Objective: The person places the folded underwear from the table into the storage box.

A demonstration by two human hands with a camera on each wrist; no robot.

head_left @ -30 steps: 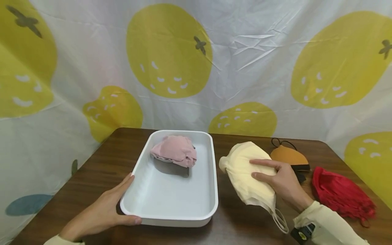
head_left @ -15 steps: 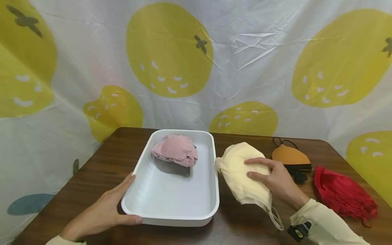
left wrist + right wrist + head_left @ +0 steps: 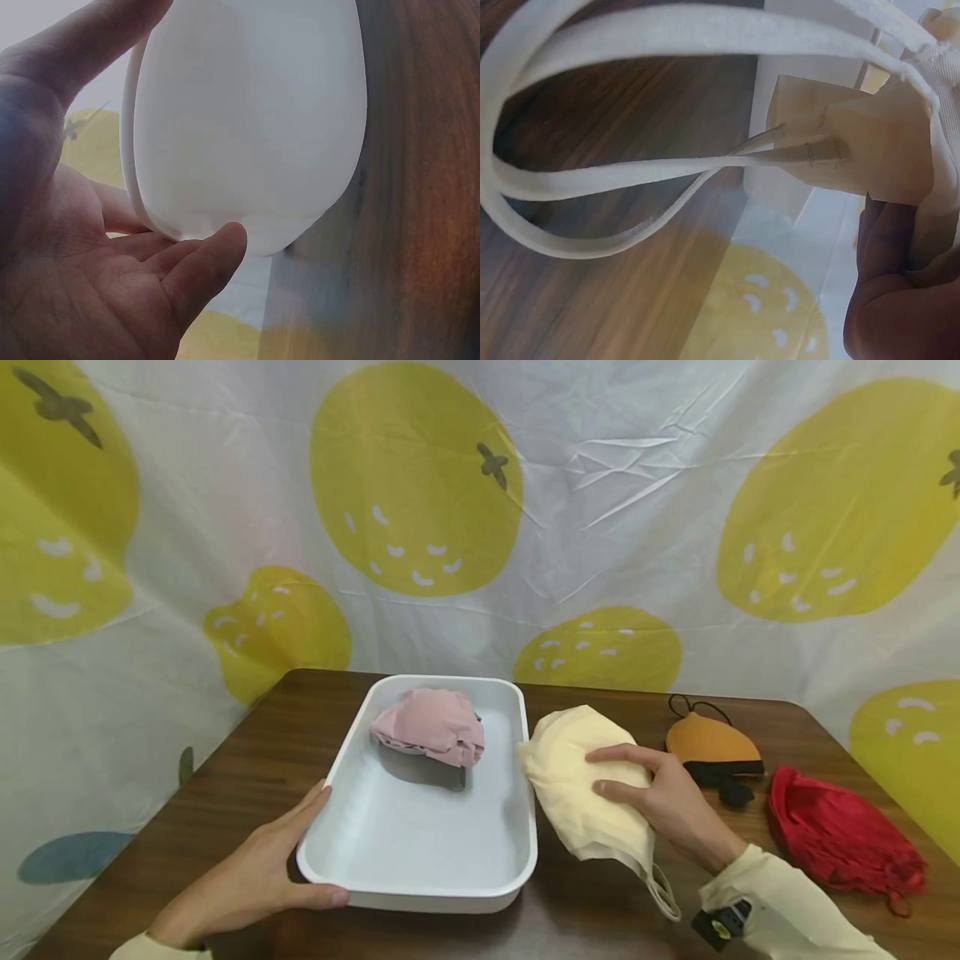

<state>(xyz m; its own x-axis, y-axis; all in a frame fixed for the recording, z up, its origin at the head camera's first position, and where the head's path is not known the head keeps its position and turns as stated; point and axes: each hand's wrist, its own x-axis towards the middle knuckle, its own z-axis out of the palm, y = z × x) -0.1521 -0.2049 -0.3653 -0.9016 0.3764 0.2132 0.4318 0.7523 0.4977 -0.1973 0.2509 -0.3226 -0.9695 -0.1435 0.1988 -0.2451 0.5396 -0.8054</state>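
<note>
My right hand [image 3: 672, 802] grips a folded cream bra [image 3: 588, 768] above the table, just right of the white tray [image 3: 420, 893]. Its left tip overlaps the tray's right rim in the head view; contact is unclear. In the right wrist view the bra's looped straps [image 3: 615, 176] hang free, and part of the hand lies behind the cloth. My left hand [image 3: 251, 877] holds the tray's near left corner, thumb on the front wall and fingers along the left side. Inside the tray, toward the back, lies a folded pink bra [image 3: 431, 727].
An orange bra [image 3: 708, 741] with black band and straps lies at the right back of the brown wooden table [image 3: 217, 802]. Nearer and farther right is a red bra [image 3: 840, 831]. A white curtain with yellow fruit prints [image 3: 416, 477] hangs behind the table.
My right hand has carried the cream bra left, up to the tray's right rim. My left hand keeps its place on the tray, and the pink bra lies as before.
</note>
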